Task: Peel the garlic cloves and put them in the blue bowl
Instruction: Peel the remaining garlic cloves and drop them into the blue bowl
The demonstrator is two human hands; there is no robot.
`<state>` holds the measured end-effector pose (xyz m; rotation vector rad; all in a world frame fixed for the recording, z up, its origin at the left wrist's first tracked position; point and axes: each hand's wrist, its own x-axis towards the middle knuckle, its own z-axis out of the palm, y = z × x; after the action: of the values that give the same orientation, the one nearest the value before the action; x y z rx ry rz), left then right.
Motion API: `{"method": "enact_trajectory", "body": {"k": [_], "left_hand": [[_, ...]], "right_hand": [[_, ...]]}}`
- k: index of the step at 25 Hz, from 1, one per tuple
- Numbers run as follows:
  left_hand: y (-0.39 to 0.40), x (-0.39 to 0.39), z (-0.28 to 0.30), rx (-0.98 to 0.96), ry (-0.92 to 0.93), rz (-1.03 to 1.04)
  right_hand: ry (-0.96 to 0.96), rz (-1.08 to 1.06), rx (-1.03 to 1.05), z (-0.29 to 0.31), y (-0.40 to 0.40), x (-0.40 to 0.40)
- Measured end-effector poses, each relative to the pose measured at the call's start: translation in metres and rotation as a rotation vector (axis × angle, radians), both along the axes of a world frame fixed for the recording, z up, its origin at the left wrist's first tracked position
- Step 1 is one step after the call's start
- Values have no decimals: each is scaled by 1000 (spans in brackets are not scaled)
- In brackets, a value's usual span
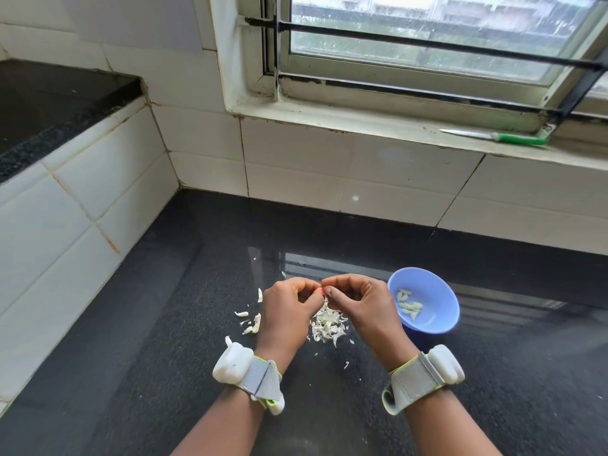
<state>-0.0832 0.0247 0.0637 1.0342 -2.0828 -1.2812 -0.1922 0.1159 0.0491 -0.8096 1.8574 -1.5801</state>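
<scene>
Black polished granite runs along the counter point(164, 324) beneath a tiled wall and a barred window point(427, 37); a green-handled knife point(500, 136) lies idle on the sill, well apart from the work, so the peeling is plainly being done by fingernail alone. Both hands meet above the counter, fingertips touching; the left hand point(289, 307) and the right hand point(358, 304) are curled inward and pinch something small between them, most likely a garlic clove, though the clove itself is hidden behind the fingers. They hold it right over the heap of papery skins point(329, 324), I judge so the peel drops onto one pile; a few unpeeled cloves or scraps point(251, 324) lie just left of the left hand, within easy reach. The blue bowl point(441, 320) sits just beside the right hand, close enough for a short drop; several peeled cloves point(409, 306) already rest inside it. Grey straps with white units point(230, 363) wrap both wrists.
</scene>
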Motion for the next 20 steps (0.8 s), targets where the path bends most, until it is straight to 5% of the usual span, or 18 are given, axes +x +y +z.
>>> {"method": "enact_trajectory", "body": {"k": [11, 20], "left_hand": [[0, -1, -4, 38, 50, 43], [6, 0, -5, -252, 6, 35]], "right_hand": [[-135, -51, -80, 0, 0, 3], [-377, -61, -146, -2, -3, 9]]}}
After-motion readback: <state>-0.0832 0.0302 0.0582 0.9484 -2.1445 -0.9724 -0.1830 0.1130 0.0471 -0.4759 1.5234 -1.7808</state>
